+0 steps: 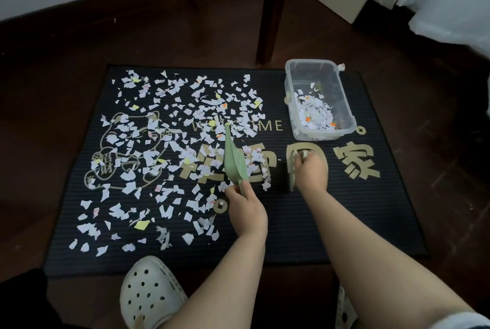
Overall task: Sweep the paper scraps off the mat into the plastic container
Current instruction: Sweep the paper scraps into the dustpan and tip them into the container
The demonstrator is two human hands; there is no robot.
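- Nearest me, a white perforated clog sits at the near edge of the black welcome mat;
- I see the left hand gripping the handle of a green dustpan, tilted on edge among the paper scraps, most of them lying to its left;
- the right hand is clenched round a small brush, bristles down on the mat, scraps just left of it;
- farther right, the clear plastic container stands on the mat's far corner, with a heap of scraps inside;
- beyond it, a dark wooden leg.
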